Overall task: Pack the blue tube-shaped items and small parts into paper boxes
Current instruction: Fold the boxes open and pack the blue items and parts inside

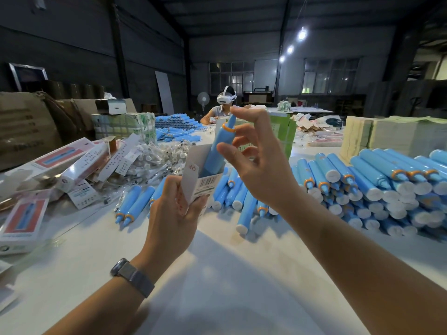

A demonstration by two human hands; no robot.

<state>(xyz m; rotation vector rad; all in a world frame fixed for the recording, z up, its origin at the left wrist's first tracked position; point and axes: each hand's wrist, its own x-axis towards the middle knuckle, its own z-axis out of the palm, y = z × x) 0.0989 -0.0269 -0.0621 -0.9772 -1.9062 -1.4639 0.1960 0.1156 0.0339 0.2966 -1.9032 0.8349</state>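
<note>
The likeliest slip is the blue tube [216,151] tipping out of the paper box [204,182], since it stands only partly inside, nozzle end up, leaning away from the person; the open flap [191,170] could also fold inward and jam it. The left hand [173,209] holds the box from below, its grip curled round the carton above the table [217,274]. The right hand [256,163] has a wide, loose grip, fingers spread around the tube's upper part; whether the fingertip touches the tip I cannot tell.
</note>
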